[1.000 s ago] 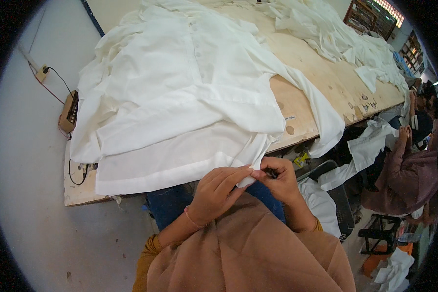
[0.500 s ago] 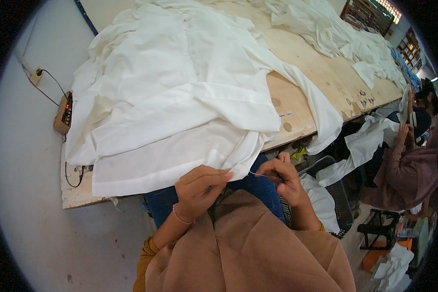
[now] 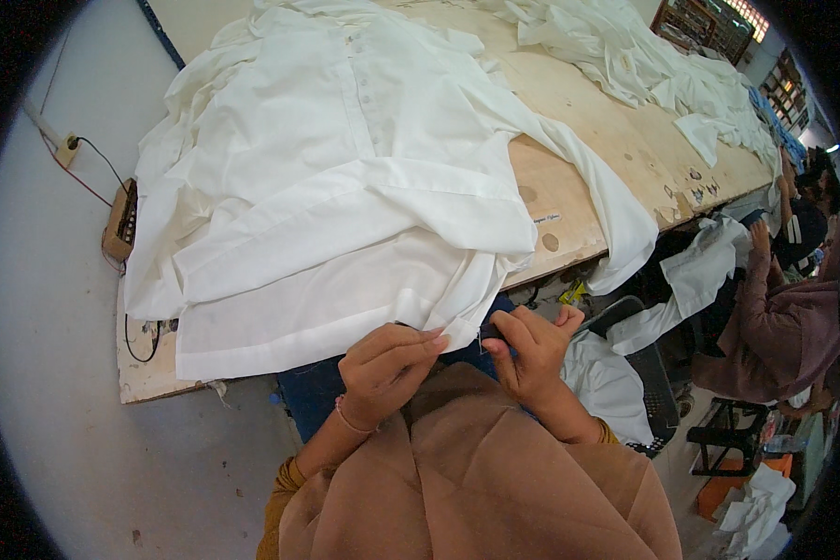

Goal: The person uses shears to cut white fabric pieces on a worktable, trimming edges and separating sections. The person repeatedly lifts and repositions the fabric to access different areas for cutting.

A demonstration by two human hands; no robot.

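Note:
A white button-front shirt (image 3: 327, 121) lies spread on the wooden table (image 3: 579, 224), its lower hem at the front edge. My left hand (image 3: 383, 369) pinches a corner of that hem between thumb and fingertips. Just to its right, my right hand (image 3: 532, 359) grips a small dark tool (image 3: 488, 333), perhaps snips, against the hem corner, with a fine thread hanging there. The tool's shape is mostly hidden by my fingers, and its outer fingers are raised and bent.
More white garments (image 3: 616, 65) are heaped at the back right. A dark crate (image 3: 663, 420) of white cloth sits below the table. A co-worker (image 3: 775, 317) in mauve handles cloth at right. A power strip (image 3: 119, 219) with cables is by the left wall.
My right hand first pinched the corner beside my left, moved right with a thread stretched out, and is now back at the corner with the dark tool. My left hand shifted slightly left and down.

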